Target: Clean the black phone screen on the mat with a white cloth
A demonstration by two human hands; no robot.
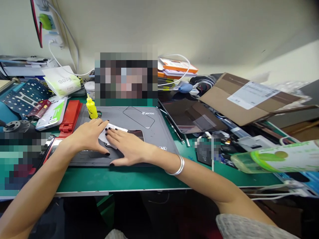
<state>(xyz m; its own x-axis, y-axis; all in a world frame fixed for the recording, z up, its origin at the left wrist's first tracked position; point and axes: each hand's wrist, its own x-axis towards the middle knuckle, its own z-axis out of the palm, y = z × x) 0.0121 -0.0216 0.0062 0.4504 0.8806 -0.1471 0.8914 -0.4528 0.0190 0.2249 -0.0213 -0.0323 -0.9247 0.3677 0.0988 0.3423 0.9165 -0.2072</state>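
Note:
A white tissue (pixel 119 127) lies over a dark-screened phone (pixel 137 132) on the grey work mat (pixel 159 132). My right hand (pixel 129 146) rests palm down, its fingers stretched across the tissue and its thumb spread out over the mat. At the phone's left end is my left hand (pixel 88 134), thumb apart, its fingers reaching over the tissue's left edge. The hands' fingertips nearly meet there. Much of the phone is covered by the tissue and my fingers. A yellow bottle (pixel 91 108) stands just beyond my left hand.
A red folding stand (pixel 70 116) lies left of the mat. Right of it are a dark glossy panel (pixel 189 111), pens (pixel 174 129), an opened cardboard box (pixel 239 96) and a green-labelled bottle (pixel 281 156). Behind are a tissue pack (pixel 62 83) and a pixelated patch.

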